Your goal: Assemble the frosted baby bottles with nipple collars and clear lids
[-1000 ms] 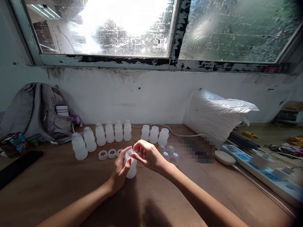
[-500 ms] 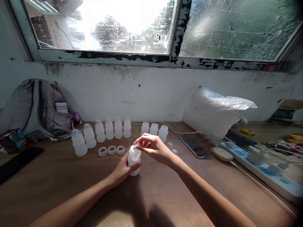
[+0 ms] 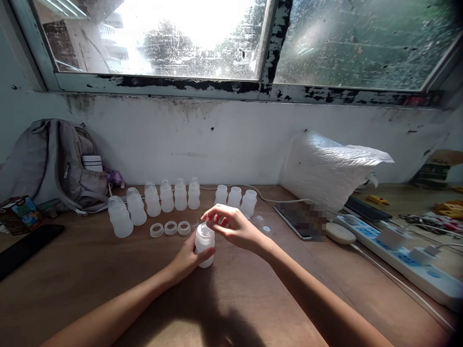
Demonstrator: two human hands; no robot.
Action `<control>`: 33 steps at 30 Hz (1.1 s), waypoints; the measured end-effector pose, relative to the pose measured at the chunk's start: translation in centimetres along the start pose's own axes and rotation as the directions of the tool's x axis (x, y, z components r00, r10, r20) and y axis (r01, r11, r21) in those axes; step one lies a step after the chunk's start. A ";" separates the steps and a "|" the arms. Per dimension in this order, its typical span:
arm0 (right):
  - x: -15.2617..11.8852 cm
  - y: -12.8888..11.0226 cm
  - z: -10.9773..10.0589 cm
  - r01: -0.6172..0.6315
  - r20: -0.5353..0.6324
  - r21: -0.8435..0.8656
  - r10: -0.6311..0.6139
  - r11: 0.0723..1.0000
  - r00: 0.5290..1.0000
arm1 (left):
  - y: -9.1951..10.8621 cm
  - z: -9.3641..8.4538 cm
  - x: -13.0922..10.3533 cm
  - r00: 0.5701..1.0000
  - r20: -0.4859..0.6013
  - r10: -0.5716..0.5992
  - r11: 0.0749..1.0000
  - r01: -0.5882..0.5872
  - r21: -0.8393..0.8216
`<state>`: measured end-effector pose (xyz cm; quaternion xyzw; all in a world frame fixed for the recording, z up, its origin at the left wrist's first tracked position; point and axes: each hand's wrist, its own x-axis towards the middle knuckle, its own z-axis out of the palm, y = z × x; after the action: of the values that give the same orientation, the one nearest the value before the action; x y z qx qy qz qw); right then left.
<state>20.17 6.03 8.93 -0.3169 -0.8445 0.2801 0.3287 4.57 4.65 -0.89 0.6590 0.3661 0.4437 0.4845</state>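
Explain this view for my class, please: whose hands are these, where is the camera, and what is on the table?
There is no machine here: a person works with two bare hands, seen from a camera worn on the head, looking forward and down. The left hand holds a frosted bottle; the right hand is at its top, though whether it grips anything is unclear. On the brown table behind stand six bottles with domed tops and three open bottles. Nearer lie three white rings. A backpack sits left; a phone and power strip, right.

apparently a workroom, wooden tabletop (image 3: 99, 270), lined-up bottles (image 3: 153, 201), power strip (image 3: 407, 258), peeling window frame (image 3: 271, 58)
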 end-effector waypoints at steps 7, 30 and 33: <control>0.0 0.4 0.4 0.051 -0.026 -0.031 -0.052 0.998 0.998 | 0.2 0.1 0.0 1.000 -0.007 -0.013 1.000 0.013 0.009; 0.2 0.4 0.9 0.076 -0.071 -0.089 -0.083 0.993 0.994 | 0.1 0.0 0.0 1.000 0.006 -0.027 1.000 0.027 0.010; 0.3 0.6 1.2 0.056 -0.119 -0.136 -0.072 0.989 0.990 | 0.1 0.0 0.0 1.000 0.003 -0.022 1.000 0.022 0.012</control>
<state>19.27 6.32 7.87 -0.3273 -0.8489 0.1928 0.3676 4.60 4.59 -0.77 0.6585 0.3752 0.4350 0.4861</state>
